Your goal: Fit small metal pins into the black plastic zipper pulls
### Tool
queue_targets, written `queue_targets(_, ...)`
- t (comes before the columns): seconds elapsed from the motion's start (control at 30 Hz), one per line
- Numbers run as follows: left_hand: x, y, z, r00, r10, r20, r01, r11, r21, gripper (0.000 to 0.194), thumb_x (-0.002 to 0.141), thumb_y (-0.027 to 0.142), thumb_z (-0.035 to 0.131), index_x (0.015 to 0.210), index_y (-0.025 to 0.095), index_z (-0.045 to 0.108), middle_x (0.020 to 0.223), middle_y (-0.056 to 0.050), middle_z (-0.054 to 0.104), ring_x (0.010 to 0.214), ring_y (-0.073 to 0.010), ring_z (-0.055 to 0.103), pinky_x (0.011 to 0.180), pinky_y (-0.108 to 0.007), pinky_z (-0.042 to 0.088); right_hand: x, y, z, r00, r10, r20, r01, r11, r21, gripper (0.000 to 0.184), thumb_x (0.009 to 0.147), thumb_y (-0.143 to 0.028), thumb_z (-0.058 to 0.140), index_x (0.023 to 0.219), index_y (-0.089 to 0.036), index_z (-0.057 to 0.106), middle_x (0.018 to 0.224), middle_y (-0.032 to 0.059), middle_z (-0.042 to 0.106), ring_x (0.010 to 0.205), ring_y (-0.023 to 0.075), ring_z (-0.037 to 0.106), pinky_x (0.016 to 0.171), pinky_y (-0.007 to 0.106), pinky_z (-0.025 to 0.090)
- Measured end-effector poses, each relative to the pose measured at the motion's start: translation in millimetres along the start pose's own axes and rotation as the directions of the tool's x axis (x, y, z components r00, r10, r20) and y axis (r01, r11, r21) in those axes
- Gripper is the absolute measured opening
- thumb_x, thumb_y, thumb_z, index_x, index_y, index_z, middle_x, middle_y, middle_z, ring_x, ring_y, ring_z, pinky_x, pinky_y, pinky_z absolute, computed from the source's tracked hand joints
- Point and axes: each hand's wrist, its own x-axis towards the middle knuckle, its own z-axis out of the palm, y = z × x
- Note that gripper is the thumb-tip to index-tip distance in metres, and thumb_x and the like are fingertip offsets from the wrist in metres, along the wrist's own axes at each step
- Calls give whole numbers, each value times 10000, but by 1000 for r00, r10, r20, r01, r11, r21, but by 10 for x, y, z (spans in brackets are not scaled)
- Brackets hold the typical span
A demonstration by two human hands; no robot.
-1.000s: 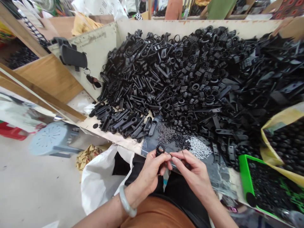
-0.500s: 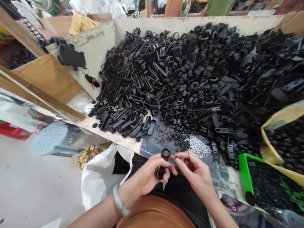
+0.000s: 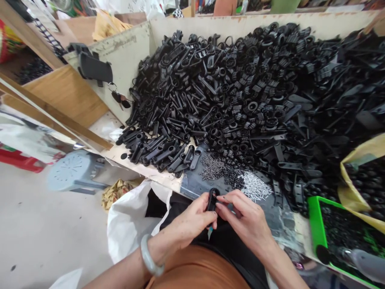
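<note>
My left hand (image 3: 197, 216) is wrapped round a black plastic part with a ring-shaped end (image 3: 213, 194), held above my lap. The fingertips of my right hand (image 3: 245, 212) are pinched together against the ring end; whatever small thing they grip is hidden. Just beyond my hands, on a dark grey sheet (image 3: 192, 184), lie small heaps of dull metal pieces (image 3: 211, 166), tiny black pieces (image 3: 234, 177) and shiny silver pins (image 3: 255, 186). A row of longer black parts (image 3: 159, 154) lies to the left of the sheet.
A large heap of black plastic parts (image 3: 216, 88) fills the bench behind. On the right stand a bright green tray (image 3: 315, 224) and a yellow-edged sack (image 3: 345, 176). A white sack (image 3: 120, 224) hangs at the bench's front, near a blue stool (image 3: 70, 170).
My right hand has moved left, bringing its fingertips to the ring end of the black part. My left hand has turned the part. The camera view has shifted slightly.
</note>
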Motion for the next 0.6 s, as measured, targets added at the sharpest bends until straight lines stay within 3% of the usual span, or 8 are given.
queue_targets(0.13, 38, -36, -12, 999, 35, 17, -36, 997, 74, 286, 720, 102, 519, 989, 191, 555, 883, 12, 557, 799, -135, 510, 705, -261, 418, 1, -47, -15, 1000, 17, 21, -16, 1000, -23, 123, 1016, -193, 590, 927, -202, 675, 844, 16, 670, 739, 130, 667, 676, 222, 504)
queue_targets(0.33, 73, -103, -45, 996, 86, 4, -86, 984, 154, 310, 700, 67, 486, 973, 204, 543, 849, 15, 535, 784, -140, 506, 673, -259, 397, -32, -107, -5, 999, 8, 49, -1, 990, -139, 176, 1048, -211, 534, 1022, -206, 708, 920, 28, 709, 733, 119, 694, 662, 208, 509)
queue_targets(0.5, 110, -97, -168, 992, 122, 24, -124, 964, 234, 79, 898, 219, 525, 973, 197, 537, 726, 50, 485, 623, -111, 456, 609, -252, 375, -29, -126, -28, 993, -68, 93, 85, 977, -194, 285, 1068, -215, 460, 1183, -167, 717, 887, 36, 712, 721, 115, 707, 625, 204, 499)
queue_targets(0.6, 154, -125, -250, 986, 162, 34, -164, 931, 325, 122, 964, 311, 522, 947, 193, 548, 697, 53, 475, 589, -105, 441, 566, -239, 348, -23, -127, -13, 990, -100, 101, 123, 958, -258, 324, 1078, -235, 428, 1161, -167, 734, 827, 27, 695, 675, 118, 695, 585, 218, 473)
